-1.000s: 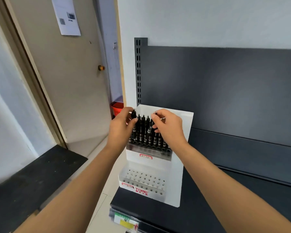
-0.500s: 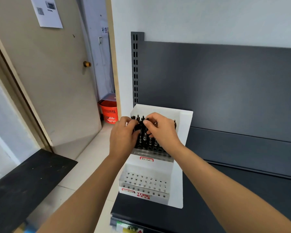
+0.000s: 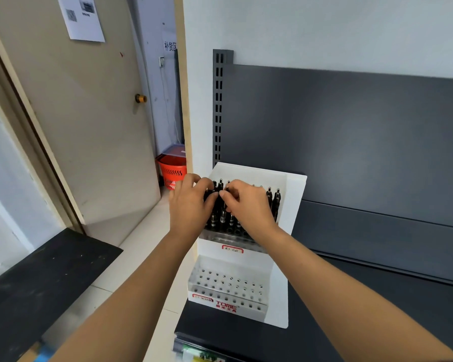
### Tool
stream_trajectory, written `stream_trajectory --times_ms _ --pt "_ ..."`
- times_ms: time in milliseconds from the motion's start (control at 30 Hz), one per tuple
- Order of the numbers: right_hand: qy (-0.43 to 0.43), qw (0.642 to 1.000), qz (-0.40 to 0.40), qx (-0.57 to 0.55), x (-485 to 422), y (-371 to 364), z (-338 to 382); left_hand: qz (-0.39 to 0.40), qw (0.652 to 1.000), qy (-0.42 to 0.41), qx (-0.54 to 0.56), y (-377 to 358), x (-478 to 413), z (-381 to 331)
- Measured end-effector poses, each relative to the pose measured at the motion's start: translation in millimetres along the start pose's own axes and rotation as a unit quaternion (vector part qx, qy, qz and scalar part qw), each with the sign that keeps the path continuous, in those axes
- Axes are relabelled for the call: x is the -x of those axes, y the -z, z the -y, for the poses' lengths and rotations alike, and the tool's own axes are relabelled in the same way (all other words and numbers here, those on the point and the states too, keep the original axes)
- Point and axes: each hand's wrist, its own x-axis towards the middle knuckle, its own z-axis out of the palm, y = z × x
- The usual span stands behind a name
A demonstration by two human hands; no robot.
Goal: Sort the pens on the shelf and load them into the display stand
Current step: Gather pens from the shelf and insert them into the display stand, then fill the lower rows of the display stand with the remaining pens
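Black pens stand upright in the upper tier of the white display stand; its lower holed tier is bare.

left hand and right hand closer together, over pens

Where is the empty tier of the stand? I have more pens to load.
In the head view, the empty tier is the stand's lower front row, just below the pens and both hands.

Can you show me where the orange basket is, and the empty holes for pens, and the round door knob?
Orange plastic basket [image 3: 173,170]: head view, on its slotted front wall.
Empty lower tray of the white pen stand [image 3: 228,284]: head view, on its perforated top.
Round brass door knob [image 3: 141,98]: head view, on its face.
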Motion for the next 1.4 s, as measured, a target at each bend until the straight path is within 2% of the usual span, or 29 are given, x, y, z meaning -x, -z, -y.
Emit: stream_trajectory --times_ms 133,300,500,633,733,867,1000,1200,1400 --pt "0.052 0.985 0.028 0.165 -3.0 -1.5 5.2 0.016 1.0 0.006 0.022 2.5 -0.5 5.1" --pt "0.106 0.959 -0.048 0.258 -11.6 -1.4 0.3 0.047 0.998 -0.014 0.049 5.8 -6.0 6.6" --pt "0.118 0.952 -0.084 0.269 -12.6 -12.6 -7.7 0.054 0.998 -0.011 0.02 4.0 -7.3 6.3" --pt "0.138 0.96 -0.034 0.241 -10.4 -3.1 -9.6 0.029 0.999 -0.003 0.019 2.4 -7.7 -0.2" --pt "0.161 0.957 -0.069 0.23 -3.9 15.6 -21.3 0.003 0.999 -0.036 0.029 4.3 -10.3 -24.3" --pt "0.11 0.958 -0.129 0.229 16.8 59.7 -60.5 0.004 0.989 -0.142 0.05 -9.8 -7.2 -85.9" --pt "0.052 0.956 -0.122 0.261 56.2 117.3 -114.5 0.04 0.967 -0.242 0.067 -40.3 7.5 -155.4" --pt "-0.084 0.956 -0.096 0.264 144.5 235.0 -205.6 0.147 0.94 -0.291 0.096 -100.7 63.9 -289.6" --pt "-0.186 0.936 -0.067 0.291 243.5 348.0 -289.6 0.211 0.914 -0.327 0.113 -149.1 133.4 -421.3"
